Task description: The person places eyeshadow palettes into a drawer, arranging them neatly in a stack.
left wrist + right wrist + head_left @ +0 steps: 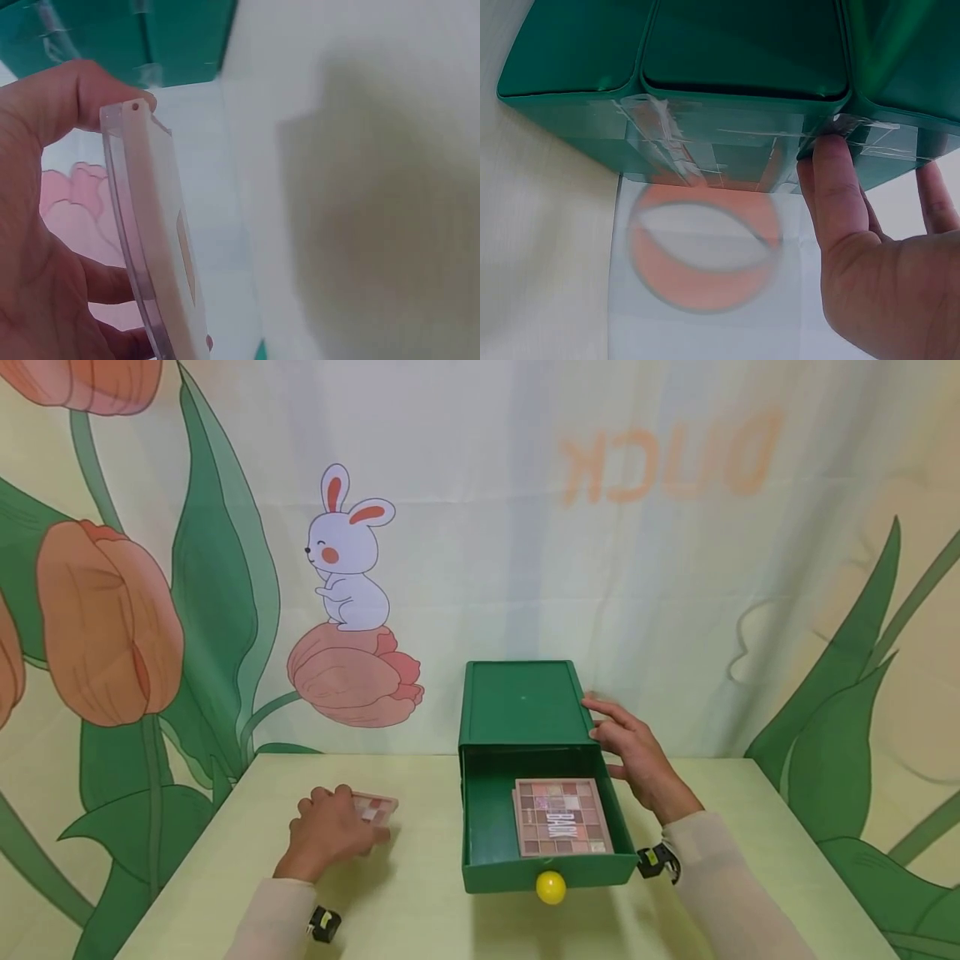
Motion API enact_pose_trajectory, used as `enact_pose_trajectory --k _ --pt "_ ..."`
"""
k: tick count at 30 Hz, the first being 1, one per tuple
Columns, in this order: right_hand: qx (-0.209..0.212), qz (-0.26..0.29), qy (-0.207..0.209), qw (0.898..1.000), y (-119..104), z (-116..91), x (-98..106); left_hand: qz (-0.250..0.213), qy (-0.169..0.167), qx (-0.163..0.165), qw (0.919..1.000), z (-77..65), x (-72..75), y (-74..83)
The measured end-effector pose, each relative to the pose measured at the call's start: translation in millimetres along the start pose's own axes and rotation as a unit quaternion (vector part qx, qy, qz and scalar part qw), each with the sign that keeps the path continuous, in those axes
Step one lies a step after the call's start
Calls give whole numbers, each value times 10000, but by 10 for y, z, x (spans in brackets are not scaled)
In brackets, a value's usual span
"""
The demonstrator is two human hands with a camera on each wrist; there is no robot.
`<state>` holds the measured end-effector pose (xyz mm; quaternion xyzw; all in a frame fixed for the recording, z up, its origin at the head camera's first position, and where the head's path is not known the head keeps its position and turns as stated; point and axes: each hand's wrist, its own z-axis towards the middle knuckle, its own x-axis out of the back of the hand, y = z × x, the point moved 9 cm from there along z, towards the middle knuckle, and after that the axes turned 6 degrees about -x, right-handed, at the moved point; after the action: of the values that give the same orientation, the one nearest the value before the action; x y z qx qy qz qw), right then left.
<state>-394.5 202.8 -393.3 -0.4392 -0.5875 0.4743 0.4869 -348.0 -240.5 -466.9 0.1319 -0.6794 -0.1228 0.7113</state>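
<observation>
My left hand (330, 831) grips an eyeshadow palette (375, 808) above the table, left of a green drawer box (525, 702). The left wrist view shows that palette (169, 232) edge-on, clear lid and pale base between thumb and fingers. The box's drawer (487, 878) is pulled out, with a yellow ball knob (551, 887) on its front. In its right half lies another palette (562, 818), apparently stacked on a similar one. With fingers extended, my right hand (637, 756) touches the right side of the box, which bears clear tape (675, 142) in the right wrist view.
The pale table (420, 910) reaches back to a hanging cloth (480, 560) printed with tulips, a rabbit and mirrored letters. The box stands near the cloth at the table's back. Black straps with small devices (325, 925) circle both wrists.
</observation>
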Motion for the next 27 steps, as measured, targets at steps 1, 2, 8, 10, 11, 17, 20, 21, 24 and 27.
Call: enact_pose_trajectory --k 1,2,8,10,11,17,20,21,24,27 --pt "3 5 -1 10000 0 0 0 7 33 -31 10000 -5 39 18" --pt "5 3 0 10000 0 0 1 29 63 -55 10000 -11 77 34" --pt "-13 3 -6 10000 8 -1 2 106 109 -212 9997 -54 307 163" --pt "-1 7 -4 10000 5 -1 4 96 162 -344 9992 -77 406 238" --pt "8 7 -1 10000 5 -1 7 96 192 -427 9989 -90 460 283" --pt "14 -26 10 10000 10 0 8 132 409 -995 9941 -192 798 607" --pt "-15 -61 22 10000 8 -1 0 120 544 -1298 9900 -259 964 789" --pt "-23 -72 30 10000 6 -2 -1 99 583 -1390 9885 -279 1013 846" --pt "-25 -87 33 10000 -2 -4 -1 45 680 -1596 9848 -346 1138 1002" --pt "-15 -82 12 10000 -6 -5 2 -23 687 -1763 9819 -416 1220 1155"
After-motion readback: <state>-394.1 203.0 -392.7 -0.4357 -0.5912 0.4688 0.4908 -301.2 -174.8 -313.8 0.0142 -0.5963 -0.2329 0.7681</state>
